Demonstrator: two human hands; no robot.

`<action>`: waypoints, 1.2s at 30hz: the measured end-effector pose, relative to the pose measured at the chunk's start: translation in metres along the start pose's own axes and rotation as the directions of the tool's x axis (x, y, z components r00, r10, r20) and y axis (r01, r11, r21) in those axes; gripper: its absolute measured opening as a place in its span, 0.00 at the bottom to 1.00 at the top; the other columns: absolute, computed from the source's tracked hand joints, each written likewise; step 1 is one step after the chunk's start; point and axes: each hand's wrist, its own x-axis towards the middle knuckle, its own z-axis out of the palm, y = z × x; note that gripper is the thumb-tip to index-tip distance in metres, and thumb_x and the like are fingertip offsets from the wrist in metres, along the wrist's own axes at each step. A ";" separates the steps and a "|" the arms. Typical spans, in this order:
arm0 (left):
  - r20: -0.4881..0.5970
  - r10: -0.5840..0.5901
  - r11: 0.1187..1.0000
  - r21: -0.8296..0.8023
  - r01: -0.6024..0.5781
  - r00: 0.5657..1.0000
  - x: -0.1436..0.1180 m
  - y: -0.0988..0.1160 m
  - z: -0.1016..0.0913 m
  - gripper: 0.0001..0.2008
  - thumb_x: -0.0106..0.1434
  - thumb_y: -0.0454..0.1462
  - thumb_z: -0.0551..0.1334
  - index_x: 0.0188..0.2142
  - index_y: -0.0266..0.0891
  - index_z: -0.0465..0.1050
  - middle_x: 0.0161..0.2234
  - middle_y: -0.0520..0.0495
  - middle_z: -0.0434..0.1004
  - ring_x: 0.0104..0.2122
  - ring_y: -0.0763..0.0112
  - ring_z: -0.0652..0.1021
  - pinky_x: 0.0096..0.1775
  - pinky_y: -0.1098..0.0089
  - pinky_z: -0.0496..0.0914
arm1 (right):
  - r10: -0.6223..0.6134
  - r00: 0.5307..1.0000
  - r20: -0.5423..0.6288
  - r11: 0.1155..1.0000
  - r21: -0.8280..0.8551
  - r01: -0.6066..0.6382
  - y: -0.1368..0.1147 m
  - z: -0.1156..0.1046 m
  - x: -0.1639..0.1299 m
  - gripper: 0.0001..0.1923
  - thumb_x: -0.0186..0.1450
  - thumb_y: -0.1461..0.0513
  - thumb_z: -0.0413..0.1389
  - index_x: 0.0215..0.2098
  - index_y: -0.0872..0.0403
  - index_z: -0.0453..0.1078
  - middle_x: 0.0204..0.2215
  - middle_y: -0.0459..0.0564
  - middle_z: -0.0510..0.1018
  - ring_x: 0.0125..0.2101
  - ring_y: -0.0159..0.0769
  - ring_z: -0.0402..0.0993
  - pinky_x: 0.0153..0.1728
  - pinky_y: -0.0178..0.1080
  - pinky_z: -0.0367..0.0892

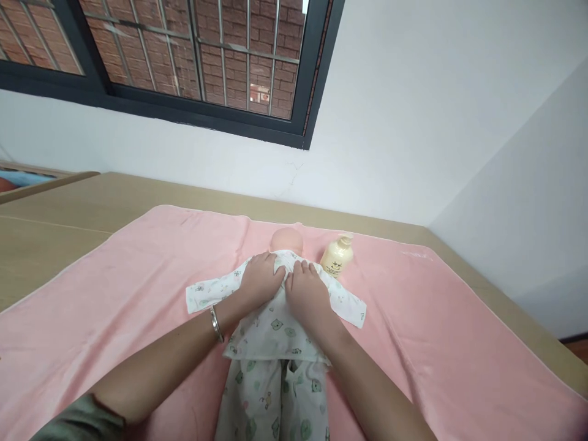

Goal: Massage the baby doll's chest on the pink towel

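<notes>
A baby doll lies stretched out on a pink blanket, its bald head away from me. It wears a white long-sleeved baby top with a green animal print, and its sleeves spread to both sides. Matching baby pants extend toward me. My left hand is closed on the cloth at the upper left of the top, thumb toward the middle. Opposite it, my right hand has its fingers curled on the cloth just below the collar. The fabric wrinkles between both thumbs.
A cream pump bottle leans beside the doll's right-side sleeve. The pink blanket covers much of a wooden surface. Behind it rise a white wall and a dark-framed barred window.
</notes>
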 end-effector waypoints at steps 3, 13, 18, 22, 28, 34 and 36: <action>0.002 0.020 0.999 0.045 -0.020 1.000 -0.003 0.001 0.000 0.13 0.70 0.38 0.51 0.43 0.36 0.74 0.44 0.37 0.81 0.46 0.54 0.79 0.51 0.56 0.70 | -0.053 0.999 0.012 0.998 0.021 0.053 -0.003 -0.002 -0.005 0.24 0.73 0.66 0.45 0.64 0.62 0.69 0.65 0.67 0.70 0.68 0.56 0.61 0.67 0.57 0.56; -0.140 0.199 0.962 0.216 -0.166 0.970 -0.035 0.017 0.017 0.21 0.70 0.34 0.51 0.60 0.29 0.67 0.60 0.29 0.72 0.63 0.46 0.70 0.61 0.48 0.64 | 0.055 0.996 0.064 0.978 0.200 -0.067 0.037 -0.005 0.028 0.25 0.77 0.54 0.45 0.63 0.61 0.68 0.65 0.63 0.71 0.65 0.49 0.66 0.65 0.48 0.58; -0.006 0.103 0.993 0.063 -0.103 0.995 -0.014 0.006 0.000 0.14 0.71 0.38 0.51 0.48 0.35 0.72 0.47 0.35 0.80 0.50 0.51 0.78 0.54 0.54 0.70 | 0.040 0.999 0.033 0.999 0.023 -0.040 0.013 -0.006 0.013 0.27 0.77 0.60 0.41 0.65 0.68 0.66 0.63 0.70 0.71 0.66 0.54 0.65 0.68 0.52 0.53; 0.038 0.067 0.997 0.021 -0.068 0.997 -0.004 -0.005 -0.003 0.14 0.72 0.41 0.51 0.43 0.36 0.72 0.43 0.37 0.80 0.45 0.52 0.78 0.51 0.55 0.71 | -0.022 0.999 0.049 1.000 0.018 0.021 -0.003 -0.010 -0.001 0.25 0.75 0.64 0.41 0.64 0.66 0.68 0.63 0.68 0.72 0.67 0.52 0.63 0.68 0.51 0.54; -0.100 0.139 0.988 0.083 -0.131 0.985 -0.029 0.005 0.010 0.19 0.72 0.38 0.50 0.55 0.31 0.70 0.53 0.31 0.77 0.56 0.48 0.75 0.59 0.50 0.67 | 0.027 0.996 0.088 0.975 0.216 -0.045 0.023 -0.012 0.013 0.23 0.75 0.58 0.44 0.62 0.57 0.69 0.65 0.61 0.71 0.66 0.50 0.64 0.64 0.50 0.61; -0.130 0.193 0.980 0.078 -0.184 0.973 -0.045 0.017 0.012 0.23 0.69 0.35 0.53 0.61 0.32 0.65 0.62 0.30 0.70 0.64 0.45 0.68 0.64 0.47 0.61 | 0.058 0.997 0.053 0.977 0.200 -0.068 0.034 -0.004 0.022 0.26 0.77 0.56 0.42 0.65 0.61 0.65 0.66 0.63 0.70 0.67 0.48 0.63 0.67 0.48 0.56; -0.102 0.159 0.987 0.038 -0.156 0.982 -0.034 0.012 0.007 0.19 0.70 0.36 0.52 0.56 0.33 0.69 0.57 0.31 0.74 0.59 0.47 0.72 0.61 0.49 0.65 | 0.051 0.998 0.042 0.991 0.124 -0.055 0.024 -0.003 0.015 0.27 0.77 0.58 0.40 0.66 0.64 0.65 0.65 0.65 0.71 0.68 0.50 0.62 0.68 0.50 0.54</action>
